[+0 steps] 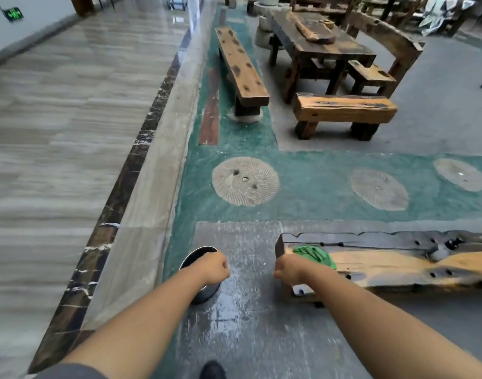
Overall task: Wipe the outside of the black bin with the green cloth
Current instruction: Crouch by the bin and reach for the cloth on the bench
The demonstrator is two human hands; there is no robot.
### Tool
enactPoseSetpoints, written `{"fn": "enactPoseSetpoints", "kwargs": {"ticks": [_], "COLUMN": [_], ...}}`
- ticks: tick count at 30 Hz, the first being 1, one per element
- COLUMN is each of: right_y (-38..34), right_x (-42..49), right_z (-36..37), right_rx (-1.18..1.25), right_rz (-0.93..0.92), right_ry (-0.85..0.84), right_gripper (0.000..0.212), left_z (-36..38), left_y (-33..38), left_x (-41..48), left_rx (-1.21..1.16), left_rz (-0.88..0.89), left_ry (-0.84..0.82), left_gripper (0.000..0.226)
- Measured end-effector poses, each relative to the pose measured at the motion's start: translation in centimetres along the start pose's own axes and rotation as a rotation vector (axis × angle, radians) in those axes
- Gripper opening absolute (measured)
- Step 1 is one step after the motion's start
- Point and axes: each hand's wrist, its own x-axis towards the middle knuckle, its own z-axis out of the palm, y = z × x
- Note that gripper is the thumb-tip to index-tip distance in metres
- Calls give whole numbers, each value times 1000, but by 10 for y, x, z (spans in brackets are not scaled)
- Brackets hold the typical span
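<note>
The black bin (205, 295) stands on the wet grey floor, round and open-topped, with a shiny rim. My left hand (211, 268) hovers over its right side as a closed fist and hides part of the opening. The green cloth (315, 255) lies crumpled on the left end of a low wooden bench (398, 265). My right hand (289, 269) is also a closed fist, held just left of the cloth at the bench's corner. I see nothing held in either fist.
Round stone discs (245, 181) are set into a green floor strip ahead. Beyond stand wooden benches (343, 109) and a dark wooden table (316, 36). A polished marble walkway (70, 119) runs along the left. My shoe (212, 370) shows at the bottom edge.
</note>
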Motion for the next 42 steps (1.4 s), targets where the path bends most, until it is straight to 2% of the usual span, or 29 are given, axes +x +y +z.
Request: {"fn": "enactPoseSetpoints", "kwargs": {"ticks": [8,11,13,18,32,36,42], "right_y": [39,52,59,75,108,117,120], "right_x": [18,32,45,114,393,417,389], "right_z": [45,68,84,141,368,397,396], "right_rx": [79,115,150,177,188,161,175], "right_rz": [-66,-60,-47,-19,-54,-72,-96], "right_ry": [13,15,13,-1,41,83,154], "right_gripper": [37,37,37,35,32,31,29], "left_z": [64,91,109,166,390,424,425], "left_y": [6,3,-2,-27,-174,-185,-176], "left_x": [12,22,33,94,334,352,324], "left_rx": [-72,-85,-90,-118,-165,-182,-114], "left_rz": [-122,-136,-114,-62,-138,-171,-126], "left_ry": [37,39,2,-108,32,117,171], "left_gripper": [24,16,14,24,20,20,24]}}
